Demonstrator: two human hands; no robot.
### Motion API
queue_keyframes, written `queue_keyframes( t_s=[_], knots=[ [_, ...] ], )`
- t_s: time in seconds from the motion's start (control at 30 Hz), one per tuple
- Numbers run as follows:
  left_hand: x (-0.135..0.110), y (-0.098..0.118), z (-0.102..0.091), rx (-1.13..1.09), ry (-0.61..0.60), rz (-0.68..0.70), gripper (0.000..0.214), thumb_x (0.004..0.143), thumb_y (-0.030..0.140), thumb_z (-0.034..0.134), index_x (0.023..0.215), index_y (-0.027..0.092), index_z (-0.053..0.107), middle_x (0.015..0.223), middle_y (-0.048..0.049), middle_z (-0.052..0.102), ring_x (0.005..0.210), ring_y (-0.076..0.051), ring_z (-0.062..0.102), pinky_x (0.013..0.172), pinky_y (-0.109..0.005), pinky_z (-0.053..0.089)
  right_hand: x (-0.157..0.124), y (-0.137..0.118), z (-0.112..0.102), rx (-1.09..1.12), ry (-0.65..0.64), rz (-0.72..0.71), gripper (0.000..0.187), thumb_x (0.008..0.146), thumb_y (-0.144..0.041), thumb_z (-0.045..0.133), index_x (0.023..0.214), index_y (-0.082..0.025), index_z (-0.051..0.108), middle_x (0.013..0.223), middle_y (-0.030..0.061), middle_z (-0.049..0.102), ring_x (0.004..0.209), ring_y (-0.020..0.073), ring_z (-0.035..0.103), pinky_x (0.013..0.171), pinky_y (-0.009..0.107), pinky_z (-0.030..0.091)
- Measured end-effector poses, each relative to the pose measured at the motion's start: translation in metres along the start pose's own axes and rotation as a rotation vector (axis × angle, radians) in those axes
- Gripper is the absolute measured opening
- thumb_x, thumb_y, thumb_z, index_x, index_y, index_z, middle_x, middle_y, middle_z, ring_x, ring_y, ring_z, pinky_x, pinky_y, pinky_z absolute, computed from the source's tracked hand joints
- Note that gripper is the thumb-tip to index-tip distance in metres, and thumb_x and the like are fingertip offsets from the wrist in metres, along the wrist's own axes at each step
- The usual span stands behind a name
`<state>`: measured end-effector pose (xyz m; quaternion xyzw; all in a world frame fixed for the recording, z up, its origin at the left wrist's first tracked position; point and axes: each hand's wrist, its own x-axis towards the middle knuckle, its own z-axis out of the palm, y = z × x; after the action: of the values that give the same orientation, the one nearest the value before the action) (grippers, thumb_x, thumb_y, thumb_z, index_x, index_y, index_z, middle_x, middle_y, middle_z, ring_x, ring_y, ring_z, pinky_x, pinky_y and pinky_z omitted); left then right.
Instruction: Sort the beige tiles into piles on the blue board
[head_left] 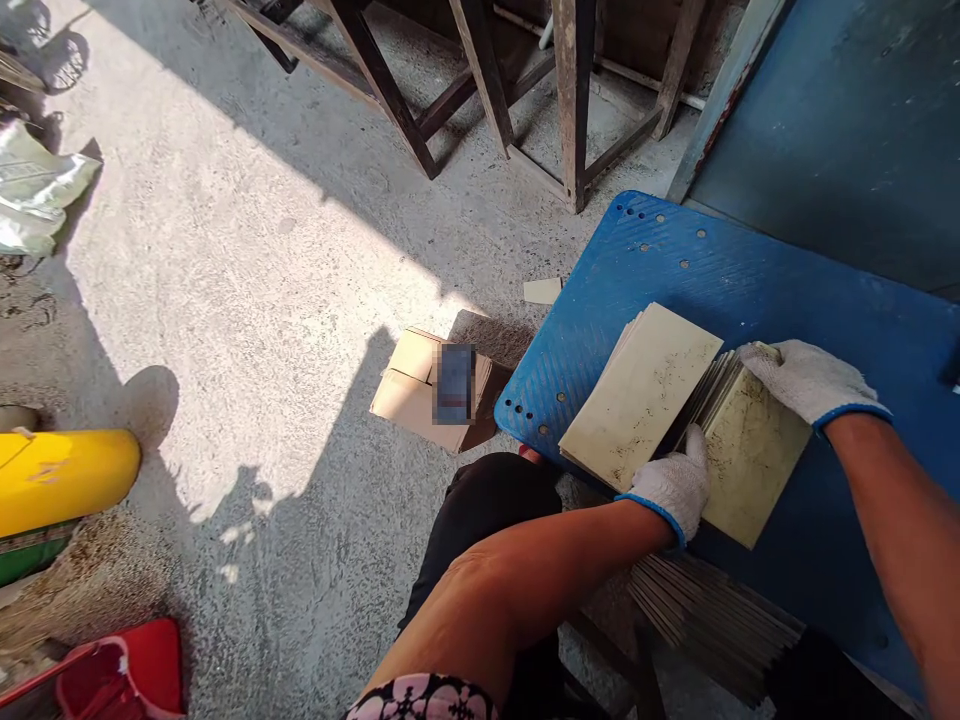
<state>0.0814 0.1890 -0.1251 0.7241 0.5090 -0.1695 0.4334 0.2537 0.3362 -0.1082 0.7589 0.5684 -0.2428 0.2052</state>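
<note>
My left hand point(671, 485), in a white knit glove with a blue cuff, is closed on the near-left edge of a stack of cream rectangular sheets point(757, 455), its thumb along the stack's side. My right hand point(814, 380), gloved the same way, grips the far-right corner of that stack. Dark specks mark the top sheet, and the layered edges show on the left side. A second stack of similar sheets point(641, 390) lies just left of it on a blue plastic tabletop point(757, 260). Some fingers are hidden under or behind the sheets.
More thin sheets point(712, 610) are stacked below the table's near edge. On the concrete floor stands a cardboard box point(405, 390) with a blurred dark item on top. Wooden legs point(574, 110) rise beyond. A yellow sack point(67, 480) and red dustpan point(154, 660) are at left.
</note>
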Motion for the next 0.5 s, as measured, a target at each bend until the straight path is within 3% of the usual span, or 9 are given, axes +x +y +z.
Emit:
queue_keyframes(
  t_s=[0.17,0.3,0.37,0.43,0.5],
  knots=[
    [-0.001,0.007,-0.006,0.016,0.001,-0.023,0.112,0.075,0.020,0.064,0.156,0.003,-0.010,0.115,-0.0271,0.060,0.087,-0.037,0.069,0.067,-0.050,0.059,-0.005,0.000,0.005,0.112,0.088,-0.032,0.064,0.093,-0.066,0.042,0.111,-0.011,0.068,0.107,0.0228,0.066,0.095,0.0313,0.059,0.079,0.043,0.038],
    [-0.013,0.012,-0.025,-0.016,-0.002,-0.022,0.110,0.073,0.018,0.065,0.157,0.004,-0.007,0.120,-0.0292,0.059,0.092,-0.038,0.069,0.073,-0.049,0.057,-0.027,0.005,0.013,0.385,0.396,0.013,0.057,0.089,-0.052,0.061,0.123,-0.007,0.062,0.134,0.0250,0.054,0.115,0.0310,0.050,0.092,0.047,0.034],
    [-0.020,0.009,-0.037,-0.029,-0.007,0.026,0.105,0.076,0.016,0.062,0.157,0.004,-0.004,0.119,-0.0285,0.061,0.097,-0.040,0.068,0.076,-0.050,0.056,-0.049,0.011,0.022,0.556,0.618,0.046,0.045,0.089,-0.043,0.061,0.117,-0.008,0.064,0.126,0.0194,0.059,0.110,0.0258,0.052,0.093,0.042,0.035],
    [-0.026,0.003,-0.047,-0.053,-0.007,0.075,0.098,0.078,0.014,0.058,0.157,0.004,0.002,0.116,-0.0266,0.063,0.098,-0.039,0.067,0.079,-0.050,0.054,-0.083,0.018,0.036,0.701,0.783,0.003,0.034,0.093,-0.037,0.053,0.103,-0.009,0.068,0.106,0.0125,0.065,0.097,0.0200,0.056,0.088,0.036,0.039],
    [-0.030,-0.005,-0.055,-0.070,0.001,0.103,0.092,0.079,0.012,0.056,0.157,0.006,0.008,0.114,-0.0241,0.066,0.099,-0.037,0.067,0.081,-0.049,0.053,-0.126,0.026,0.057,0.842,0.795,-0.015,0.034,0.096,-0.034,0.042,0.090,-0.012,0.067,0.095,0.0078,0.065,0.088,0.0176,0.058,0.082,0.033,0.043]
  ],
)
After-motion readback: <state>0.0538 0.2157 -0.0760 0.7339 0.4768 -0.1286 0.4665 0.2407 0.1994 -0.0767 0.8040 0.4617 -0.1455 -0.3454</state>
